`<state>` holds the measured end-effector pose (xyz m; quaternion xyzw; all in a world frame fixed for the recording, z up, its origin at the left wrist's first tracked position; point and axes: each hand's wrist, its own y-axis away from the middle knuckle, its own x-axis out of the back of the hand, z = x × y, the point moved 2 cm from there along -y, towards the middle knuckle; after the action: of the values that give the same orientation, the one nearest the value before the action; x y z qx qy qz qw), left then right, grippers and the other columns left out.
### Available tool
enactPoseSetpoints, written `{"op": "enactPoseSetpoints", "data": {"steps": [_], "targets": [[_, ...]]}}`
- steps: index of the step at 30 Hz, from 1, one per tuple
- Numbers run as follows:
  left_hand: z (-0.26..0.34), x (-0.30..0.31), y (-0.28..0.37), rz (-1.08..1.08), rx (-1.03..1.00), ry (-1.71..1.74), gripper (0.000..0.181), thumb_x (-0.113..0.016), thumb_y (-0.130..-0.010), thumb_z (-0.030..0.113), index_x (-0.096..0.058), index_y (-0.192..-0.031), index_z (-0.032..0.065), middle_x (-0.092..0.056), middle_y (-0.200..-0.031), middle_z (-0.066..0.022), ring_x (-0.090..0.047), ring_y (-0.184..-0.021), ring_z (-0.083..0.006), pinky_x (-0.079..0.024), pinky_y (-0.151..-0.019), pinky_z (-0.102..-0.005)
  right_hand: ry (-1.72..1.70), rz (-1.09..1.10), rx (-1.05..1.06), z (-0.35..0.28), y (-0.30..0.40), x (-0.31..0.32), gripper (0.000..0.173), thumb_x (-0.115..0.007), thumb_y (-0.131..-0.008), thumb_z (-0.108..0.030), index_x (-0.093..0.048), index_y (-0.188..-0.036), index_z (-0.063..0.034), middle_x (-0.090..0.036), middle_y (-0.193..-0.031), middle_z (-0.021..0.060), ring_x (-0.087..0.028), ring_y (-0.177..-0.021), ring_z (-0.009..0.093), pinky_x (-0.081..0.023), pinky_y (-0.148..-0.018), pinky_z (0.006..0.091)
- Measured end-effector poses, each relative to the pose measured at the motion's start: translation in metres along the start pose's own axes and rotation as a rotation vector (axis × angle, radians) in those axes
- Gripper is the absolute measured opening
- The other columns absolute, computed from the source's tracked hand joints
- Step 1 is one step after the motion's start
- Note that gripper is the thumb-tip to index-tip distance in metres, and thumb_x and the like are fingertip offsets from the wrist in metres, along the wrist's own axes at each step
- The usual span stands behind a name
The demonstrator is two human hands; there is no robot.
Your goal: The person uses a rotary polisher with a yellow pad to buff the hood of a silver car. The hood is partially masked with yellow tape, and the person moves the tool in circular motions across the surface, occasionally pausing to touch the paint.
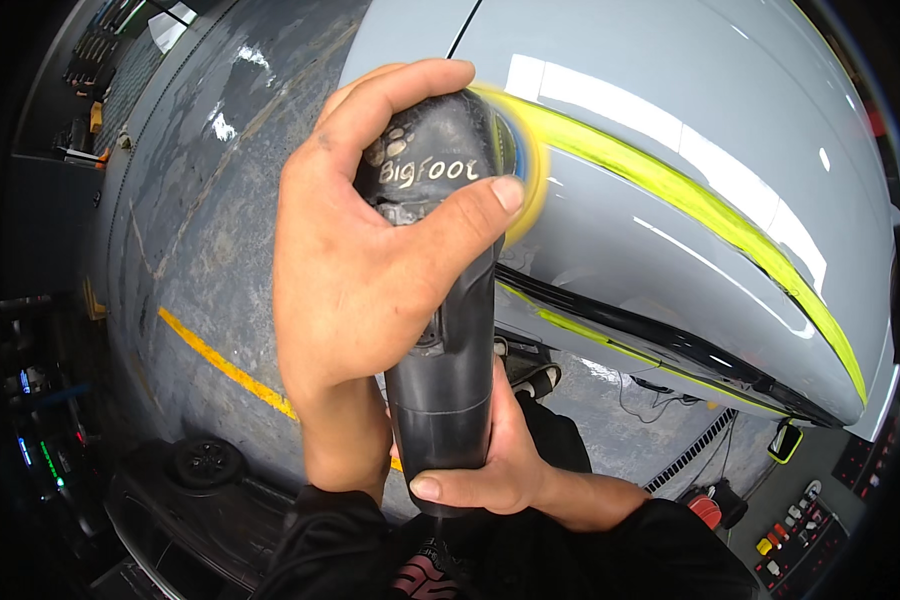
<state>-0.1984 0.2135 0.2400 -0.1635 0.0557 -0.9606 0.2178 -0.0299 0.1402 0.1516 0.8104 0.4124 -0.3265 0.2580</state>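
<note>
A black Rupes BigFoot polisher (442, 390) stands lengthwise in the middle of the picture, held in both hands. My left hand (360, 247) wraps over its head, with the fingers across the top and the thumb at the pad side. Lower down, my right hand (495, 465) grips the rear of the body, its thumb lying across it. The polisher's yellow pad (536, 187) looks blurred at its rim and faces the glossy grey car body panel (607, 195). Whether the pad touches the panel cannot be told. Yellow-green masking tape (675, 184) runs along the panel beside the pad.
Below the panel run black trim (607, 311) and a second tape strip (600, 341). A cable (630, 409) lies on the floor near a drain grate (691, 450). A dark car (195, 517) stands at lower left. Small items stand on a cart (802, 536) at lower right.
</note>
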Motion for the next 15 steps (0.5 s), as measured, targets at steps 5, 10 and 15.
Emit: {"op": "enactPoseSetpoints", "data": {"steps": [5,10,15], "targets": [[0.006,0.002,0.014,0.03,0.043,0.015,0.065,-0.08,-0.076,0.016,-0.062,-0.135,-0.0063,-0.071,-0.11,-0.0152,-0.069,-0.1,-0.0196,-0.051,-0.094,-0.0301,0.029,-0.031,-0.023,0.002,0.013,-0.002,0.108,-0.085,-0.079,-0.007,-0.012,-0.158,-0.0054,-0.057,-0.127,0.0158,-0.065,-0.106,0.021,-0.055,-0.093,0.0415],[0.008,-0.001,0.025,0.065,0.1,0.097,0.066,-0.08,-0.076,0.018,-0.061,-0.134,-0.0065,-0.071,-0.111,-0.016,-0.068,-0.102,-0.0198,-0.051,-0.095,-0.0306,0.068,-0.035,-0.056,0.005,0.03,-0.007,0.107,-0.085,-0.081,-0.007,-0.011,-0.158,-0.0058,-0.057,-0.127,0.0148,-0.064,-0.107,0.02,-0.055,-0.093,0.0416],[0.013,-0.002,0.023,0.033,0.111,0.115,0.065,-0.081,-0.077,0.019,-0.061,-0.134,-0.006,-0.07,-0.112,-0.0158,-0.068,-0.101,-0.0197,-0.05,-0.096,-0.0308,0.065,-0.028,-0.03,0.004,0.033,-0.01,0.106,-0.086,-0.081,-0.008,-0.011,-0.157,-0.0048,-0.057,-0.126,0.015,-0.065,-0.107,0.02,-0.055,-0.094,0.0415]]}}
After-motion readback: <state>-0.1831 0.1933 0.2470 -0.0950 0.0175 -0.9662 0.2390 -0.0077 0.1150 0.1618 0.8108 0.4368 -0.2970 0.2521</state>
